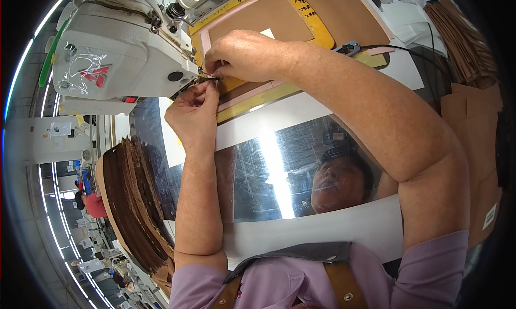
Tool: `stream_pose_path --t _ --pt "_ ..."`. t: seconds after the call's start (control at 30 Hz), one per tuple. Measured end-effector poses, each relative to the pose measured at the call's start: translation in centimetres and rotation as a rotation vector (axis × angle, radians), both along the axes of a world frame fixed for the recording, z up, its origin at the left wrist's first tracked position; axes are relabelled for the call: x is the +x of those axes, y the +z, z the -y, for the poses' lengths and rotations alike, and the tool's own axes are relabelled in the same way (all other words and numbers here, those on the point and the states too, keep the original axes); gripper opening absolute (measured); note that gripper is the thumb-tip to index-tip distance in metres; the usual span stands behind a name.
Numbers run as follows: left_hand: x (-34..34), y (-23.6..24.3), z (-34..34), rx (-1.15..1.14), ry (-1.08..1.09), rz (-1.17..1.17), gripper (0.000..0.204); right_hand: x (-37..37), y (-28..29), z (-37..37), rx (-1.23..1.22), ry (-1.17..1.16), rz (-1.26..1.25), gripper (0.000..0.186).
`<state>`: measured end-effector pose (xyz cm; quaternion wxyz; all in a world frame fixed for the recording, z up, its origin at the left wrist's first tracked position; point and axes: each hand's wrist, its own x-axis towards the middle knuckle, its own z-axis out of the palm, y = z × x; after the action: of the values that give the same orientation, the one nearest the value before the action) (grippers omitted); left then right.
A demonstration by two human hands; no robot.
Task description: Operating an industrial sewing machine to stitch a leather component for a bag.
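Both hands meet at the needle end of a white sewing machine (134,54). My left hand (196,107) is closed in a pinch just below the machine head, thumb against fingers. From the right, my right hand (244,54) reaches over with its fingers bent and pinched together close to the left fingertips. Something small and dark shows between the two hands, too small to name. Beneath and beyond the hands lies a yellow frame-shaped template (316,27) with handwritten marks, around a brown sheet (252,19). The needle itself is hidden.
A shiny metal work surface (252,169) with white paper (312,228) lies below my arms. Brown pieces are stacked at the left (131,196) and the far right (462,35). A blue-grey hand tool (349,48) rests by the template, near a black cable.
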<state>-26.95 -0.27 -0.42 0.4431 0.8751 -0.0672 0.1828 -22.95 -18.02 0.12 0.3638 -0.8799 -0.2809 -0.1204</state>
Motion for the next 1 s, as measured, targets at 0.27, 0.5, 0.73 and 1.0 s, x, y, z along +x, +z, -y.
stream_pose_path --t 0.27,0.5,0.73,1.0 --pt "-0.31 0.42 0.48 -0.016 0.017 -0.009 0.017 0.32 -0.21 -0.11 -0.035 -0.011 0.049 0.014" --pt "-0.34 0.44 0.42 -0.04 0.016 -0.018 0.017 0.31 -0.16 -0.2 -0.043 -0.018 0.057 0.013" --pt "-0.31 0.44 0.41 -0.006 0.033 -0.021 0.016 -0.01 0.05 -0.07 -0.048 0.008 0.074 0.013" --pt "-0.45 0.58 0.61 -0.04 0.02 -0.024 0.015 -0.04 0.12 -0.06 -0.073 0.003 0.063 0.014"
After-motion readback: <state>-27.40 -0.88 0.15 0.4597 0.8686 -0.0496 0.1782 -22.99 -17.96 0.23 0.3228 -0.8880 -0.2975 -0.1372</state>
